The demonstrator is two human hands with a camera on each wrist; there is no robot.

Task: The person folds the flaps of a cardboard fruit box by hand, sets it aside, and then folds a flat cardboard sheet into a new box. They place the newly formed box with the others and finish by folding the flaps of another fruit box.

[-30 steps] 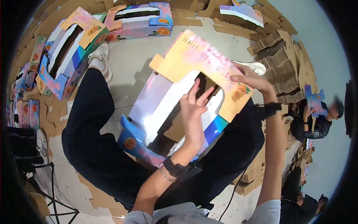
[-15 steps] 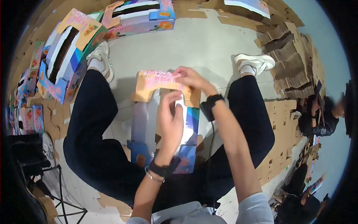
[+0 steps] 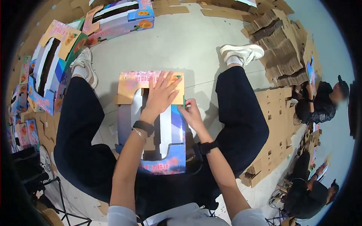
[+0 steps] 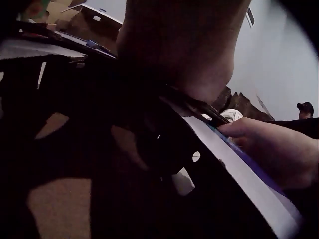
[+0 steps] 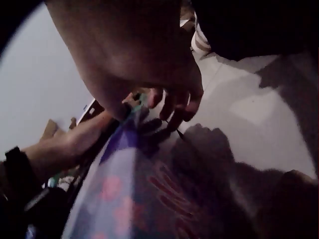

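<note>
A printed fruit carton (image 3: 175, 132) with an oblong opening in its top stands between the person's legs in the head view. The left hand (image 3: 161, 96) lies spread over the orange flap (image 3: 128, 84) at its far end, fingers straight. At the carton's right edge, close to the far corner, the right hand (image 3: 192, 114) has its thumb on the top edge and its fingers bent at the side. In the right wrist view those curled fingers (image 5: 182, 107) touch the side panel (image 5: 124, 199). The left wrist view shows the carton's dark inside below the left hand (image 4: 179, 50).
More printed cartons (image 3: 56, 67) stand at the left and far left. Stacked brown cardboard (image 3: 277, 49) lies at the right, with flat sheets (image 3: 277, 124) nearer. White shoes (image 3: 243, 54) flank the tiled floor (image 3: 184, 37). Other people sit at the far right; a black stand is lower left.
The carton has been lowered from a tilted hold and now stands straight. The left hand has moved from the opening onto the flap; the right hand has shifted from the flap to the right edge.
</note>
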